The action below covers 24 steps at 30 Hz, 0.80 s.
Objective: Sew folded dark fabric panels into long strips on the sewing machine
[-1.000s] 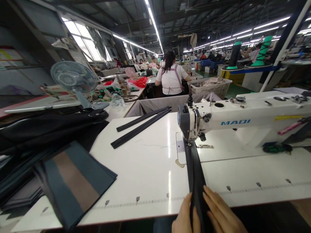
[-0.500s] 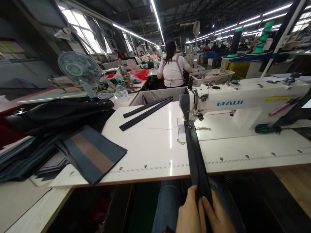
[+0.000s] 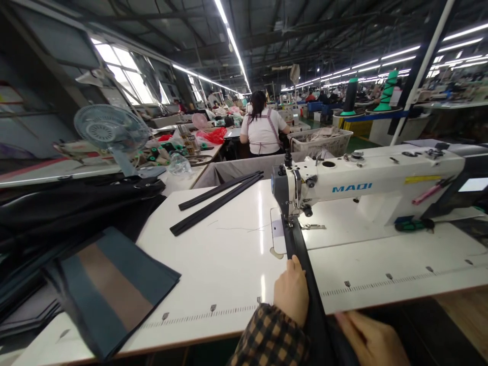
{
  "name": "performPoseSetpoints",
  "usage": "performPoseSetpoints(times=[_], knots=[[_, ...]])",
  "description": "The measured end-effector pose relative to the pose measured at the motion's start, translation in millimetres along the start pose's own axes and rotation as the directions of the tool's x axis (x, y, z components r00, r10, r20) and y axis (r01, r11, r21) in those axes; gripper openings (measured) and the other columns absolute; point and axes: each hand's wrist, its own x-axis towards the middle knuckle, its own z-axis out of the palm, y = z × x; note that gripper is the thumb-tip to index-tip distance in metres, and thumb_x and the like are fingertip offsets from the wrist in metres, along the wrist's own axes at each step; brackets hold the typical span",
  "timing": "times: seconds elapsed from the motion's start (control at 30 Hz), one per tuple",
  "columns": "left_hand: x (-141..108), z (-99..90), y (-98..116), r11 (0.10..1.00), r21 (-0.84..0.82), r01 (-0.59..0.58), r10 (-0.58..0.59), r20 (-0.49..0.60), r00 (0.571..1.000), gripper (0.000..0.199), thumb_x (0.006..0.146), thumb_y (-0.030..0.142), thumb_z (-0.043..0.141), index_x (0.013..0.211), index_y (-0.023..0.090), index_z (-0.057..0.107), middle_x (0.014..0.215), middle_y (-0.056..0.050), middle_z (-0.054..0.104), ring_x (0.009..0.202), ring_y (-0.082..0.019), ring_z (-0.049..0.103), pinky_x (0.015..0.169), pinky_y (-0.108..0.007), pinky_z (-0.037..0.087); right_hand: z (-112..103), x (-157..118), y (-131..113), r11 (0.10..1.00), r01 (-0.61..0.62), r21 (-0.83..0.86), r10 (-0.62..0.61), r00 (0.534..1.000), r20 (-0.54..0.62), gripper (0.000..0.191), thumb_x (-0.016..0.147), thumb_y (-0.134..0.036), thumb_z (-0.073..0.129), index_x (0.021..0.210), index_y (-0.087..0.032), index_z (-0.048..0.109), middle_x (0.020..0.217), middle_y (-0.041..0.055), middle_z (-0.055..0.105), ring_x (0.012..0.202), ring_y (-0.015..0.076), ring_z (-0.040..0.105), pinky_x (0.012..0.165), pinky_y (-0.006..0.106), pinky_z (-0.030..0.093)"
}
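On the white table (image 3: 221,264), the sewing machine (image 3: 366,178) sits at 1 o'clock, with the black strap (image 3: 294,246) running from its foot toward 6 o'clock. The left hand (image 3: 292,290) grips the strap; the open right hand (image 3: 369,338) lies at 4 o'clock. Uneven pulling could skew the strap and its stitching.

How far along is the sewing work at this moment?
Looks done: a teal-and-brown panel and two black strips lie set aside on the table. In hand: the left hand and right hand hold a black strip running to the sewing machine. Left: the strip's length before the needle; stitching can't be seen.
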Motion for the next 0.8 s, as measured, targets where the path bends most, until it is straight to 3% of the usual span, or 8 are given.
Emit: performPoseSetpoints(times=[0.03,0.1,0.2,0.33,0.5,0.8], knots=[[-2,1.0,0,1.0,0.004,0.0,0.0,0.001,1.0,0.04,0.087,0.017,0.027,0.125,0.006,0.035,0.101,-0.015,0.054,0.077,-0.023,0.061,0.058,-0.031,0.046,-8,19,4,0.998,0.022,-0.062,-0.025,0.999,-0.047,0.035,0.089,-0.035,0.03,0.09,-0.024,0.063,0.074,0.0053,0.066,0.069,0.0203,0.062,0.065,0.031,0.049],[-3,1.8,0,1.0,0.011,0.004,-0.004,0.002,1.0,0.041,0.087,0.015,0.026,0.125,0.005,0.034,0.101,-0.015,0.054,0.076,-0.023,0.061,0.058,-0.031,0.047,-15,55,8,0.976,0.118,-0.184,-0.133,0.989,-0.07,0.036,0.089,-0.034,0.03,0.109,-0.017,0.055,0.106,0.011,0.06,0.099,0.0251,0.054,0.084,0.04,0.043],[-3,2.1,-1,1.0,0.004,0.01,-0.01,0.017,1.0,0.042,0.087,0.014,0.026,0.127,0.004,0.032,0.102,-0.015,0.054,0.075,-0.022,0.062,0.059,-0.031,0.048,-8,87,7,0.918,0.293,-0.267,-0.294,0.955,0.038,0.046,0.089,-0.03,0.028,0.132,-0.014,0.028,0.133,0.01,0.037,0.124,0.0248,0.029,0.099,0.049,0.028],[-1,4.1,-4,1.0,-0.022,0.017,-0.016,0.044,0.999,0.043,0.087,0.012,0.023,0.129,0.004,0.029,0.108,-0.015,0.052,0.079,-0.023,0.061,0.064,-0.033,0.05,1,93,1,0.894,0.37,-0.254,-0.341,0.928,0.151,0.05,0.089,-0.025,0.029,0.136,-0.015,0.015,0.139,0.0075,0.025,0.128,0.0208,0.02,0.102,0.047,0.026],[-2,4.9,-7,0.994,-0.11,0.009,-0.002,0.067,0.998,0.048,0.082,0.006,0.028,0.13,0.007,0.028,0.117,-0.014,0.047,0.089,-0.022,0.058,0.075,-0.033,0.048,-12,100,-4,0.87,0.466,-0.164,-0.415,0.869,0.27,0.053,0.087,-0.019,0.033,0.136,-0.021,0.013,0.14,0.0018,0.022,0.128,0.0176,0.019,0.101,0.042,0.03],[0,-3.3,-4,0.994,-0.103,-0.017,0.029,0.121,0.992,0.053,0.079,0.006,0.029,0.132,0.007,0.025,0.109,-0.014,0.05,0.083,-0.022,0.059,0.071,-0.033,0.049,-10,99,-2,0.868,0.478,-0.134,-0.426,0.856,0.292,0.051,0.088,-0.019,0.033,0.136,-0.017,0.015,0.138,0.0032,0.027,0.126,0.0165,0.024,0.102,0.035,0.03]])
